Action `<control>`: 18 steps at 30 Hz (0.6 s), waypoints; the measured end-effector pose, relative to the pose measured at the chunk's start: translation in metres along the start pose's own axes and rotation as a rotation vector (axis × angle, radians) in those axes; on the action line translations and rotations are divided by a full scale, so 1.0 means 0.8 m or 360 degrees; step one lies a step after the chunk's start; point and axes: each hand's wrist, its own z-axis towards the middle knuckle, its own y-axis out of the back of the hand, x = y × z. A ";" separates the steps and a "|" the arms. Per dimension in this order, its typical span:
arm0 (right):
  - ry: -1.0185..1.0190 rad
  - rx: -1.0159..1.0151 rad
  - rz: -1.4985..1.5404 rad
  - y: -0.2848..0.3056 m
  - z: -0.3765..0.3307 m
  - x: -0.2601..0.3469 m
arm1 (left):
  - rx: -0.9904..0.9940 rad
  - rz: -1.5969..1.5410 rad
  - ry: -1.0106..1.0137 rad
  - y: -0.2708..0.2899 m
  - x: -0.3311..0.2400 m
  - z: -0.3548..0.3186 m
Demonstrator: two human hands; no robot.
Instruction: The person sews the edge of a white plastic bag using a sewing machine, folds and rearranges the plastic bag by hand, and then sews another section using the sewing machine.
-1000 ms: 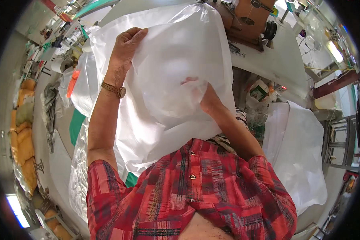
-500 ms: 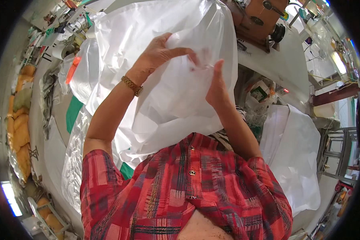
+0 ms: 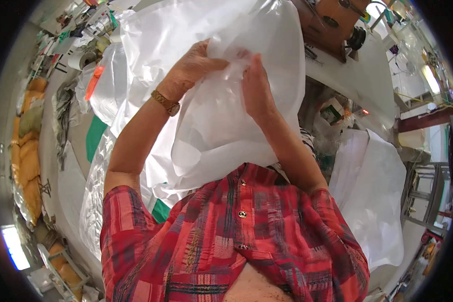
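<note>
A large white translucent plastic sheet (image 3: 226,121) spreads in front of me, its lower part folded over near my shirt. My left hand (image 3: 196,66), a gold-coloured watch on its wrist, grips the sheet with the thumb on the near side; its other fingers are mostly covered by the film. Close by on the right, my right hand (image 3: 257,88) holds the same film, thumb pointing up. Blurred fingertips show faintly through the plastic between both hands.
At the upper right a brown sewing machine (image 3: 332,22) stands on a pale worktable (image 3: 357,75). Another folded white sheet (image 3: 370,196) hangs at my right. On the left are crumpled clear plastic (image 3: 93,196), an orange strip (image 3: 94,83) and green cloth (image 3: 95,136).
My right hand has moved up and left, closer to my left hand. The film between them has shifted, and a fold edge now curves below my left hand.
</note>
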 end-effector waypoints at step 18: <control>-0.0011 -0.0693 -0.0055 0.058 -0.028 0.020 | -0.0108 0.0394 -0.0115 0.090 -0.028 0.021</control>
